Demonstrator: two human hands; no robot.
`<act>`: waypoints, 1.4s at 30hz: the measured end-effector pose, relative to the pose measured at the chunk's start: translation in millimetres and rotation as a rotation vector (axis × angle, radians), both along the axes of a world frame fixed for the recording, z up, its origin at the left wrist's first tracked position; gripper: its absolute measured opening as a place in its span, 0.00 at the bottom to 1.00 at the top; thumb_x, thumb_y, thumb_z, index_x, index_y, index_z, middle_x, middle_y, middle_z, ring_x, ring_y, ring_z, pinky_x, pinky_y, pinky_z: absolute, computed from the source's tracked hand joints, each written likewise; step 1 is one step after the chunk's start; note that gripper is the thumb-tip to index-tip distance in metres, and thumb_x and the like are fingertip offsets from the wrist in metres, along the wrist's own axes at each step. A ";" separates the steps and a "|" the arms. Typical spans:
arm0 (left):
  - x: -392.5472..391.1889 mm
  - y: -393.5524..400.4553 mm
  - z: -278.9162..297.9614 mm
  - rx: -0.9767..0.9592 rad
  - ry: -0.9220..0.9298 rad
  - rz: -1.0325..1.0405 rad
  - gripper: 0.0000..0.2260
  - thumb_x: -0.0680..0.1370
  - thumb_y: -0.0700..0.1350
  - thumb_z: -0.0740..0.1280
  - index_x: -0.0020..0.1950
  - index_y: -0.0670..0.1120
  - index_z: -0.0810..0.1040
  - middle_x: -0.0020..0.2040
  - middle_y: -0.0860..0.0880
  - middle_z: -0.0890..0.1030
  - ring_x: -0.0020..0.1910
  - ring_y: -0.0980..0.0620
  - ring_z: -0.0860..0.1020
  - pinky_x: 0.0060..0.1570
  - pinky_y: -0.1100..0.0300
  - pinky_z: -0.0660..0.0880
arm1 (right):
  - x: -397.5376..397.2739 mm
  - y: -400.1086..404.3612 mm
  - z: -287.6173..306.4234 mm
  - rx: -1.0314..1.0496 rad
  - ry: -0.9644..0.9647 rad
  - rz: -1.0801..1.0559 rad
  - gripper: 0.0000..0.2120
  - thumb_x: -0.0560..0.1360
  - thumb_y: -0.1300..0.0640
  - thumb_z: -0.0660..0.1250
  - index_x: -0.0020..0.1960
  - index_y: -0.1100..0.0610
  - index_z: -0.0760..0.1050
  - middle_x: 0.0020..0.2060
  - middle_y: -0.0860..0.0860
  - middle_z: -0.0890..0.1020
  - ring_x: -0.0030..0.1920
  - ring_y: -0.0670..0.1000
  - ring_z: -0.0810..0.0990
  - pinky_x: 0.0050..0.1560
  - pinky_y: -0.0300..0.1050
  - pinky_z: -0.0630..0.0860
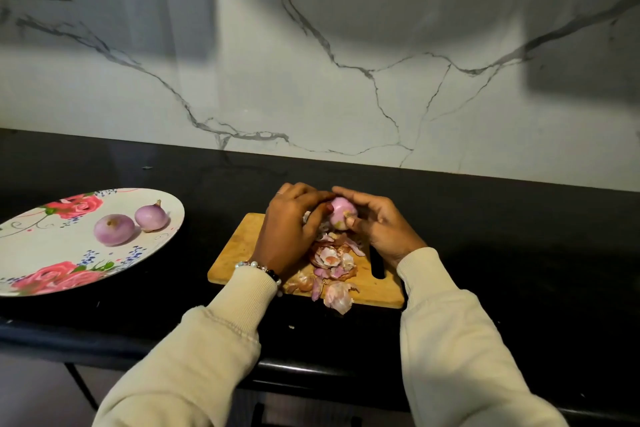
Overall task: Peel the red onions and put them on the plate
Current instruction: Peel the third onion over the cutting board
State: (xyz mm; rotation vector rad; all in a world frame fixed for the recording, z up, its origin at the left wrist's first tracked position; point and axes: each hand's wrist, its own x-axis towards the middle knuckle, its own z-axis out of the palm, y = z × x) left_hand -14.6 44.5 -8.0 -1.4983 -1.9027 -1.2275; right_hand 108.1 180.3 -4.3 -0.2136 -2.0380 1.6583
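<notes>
Head view shows the left hand [289, 218] and right hand [379, 224] both gripping one red onion [341, 213] above the cutting board [239, 253], with two peeled onions [131, 224] on the plate [41, 253]

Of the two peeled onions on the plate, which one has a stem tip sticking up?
The right-hand onion, nearer the cutting board. A short pointed tip rises from its top; the left onion shows only a flat trimmed end.

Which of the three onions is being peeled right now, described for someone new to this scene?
Start at the wooden cutting board on the black counter, right of the floral plate. Over the board's far edge, the left hand and right hand grip one pale pink onion. Unlike the two peeled onions on the plate, it sits above a pile of torn skins.
</notes>
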 end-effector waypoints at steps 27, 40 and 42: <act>7.3 -1.0 -1.7 -0.168 0.086 0.014 0.24 0.76 0.56 0.58 0.61 0.40 0.79 0.50 0.42 0.81 0.45 0.43 0.80 0.43 0.48 0.79 | 2.7 -8.4 4.6 0.001 -0.026 -0.072 0.19 0.75 0.70 0.67 0.63 0.57 0.80 0.58 0.54 0.83 0.61 0.53 0.81 0.62 0.52 0.79; 11.3 4.6 -5.7 -0.141 0.084 0.066 0.14 0.78 0.41 0.68 0.62 0.38 0.76 0.54 0.39 0.78 0.48 0.40 0.79 0.47 0.45 0.78 | 3.0 -8.3 4.5 0.016 -0.002 -0.071 0.20 0.74 0.68 0.71 0.63 0.54 0.80 0.59 0.50 0.83 0.62 0.50 0.80 0.64 0.52 0.78; 10.3 2.1 -3.5 -0.073 0.018 0.080 0.11 0.77 0.39 0.67 0.59 0.40 0.78 0.52 0.42 0.79 0.48 0.44 0.78 0.48 0.49 0.78 | 3.0 -8.2 5.0 0.008 0.009 -0.070 0.19 0.74 0.69 0.70 0.62 0.54 0.81 0.58 0.51 0.84 0.61 0.51 0.81 0.63 0.52 0.78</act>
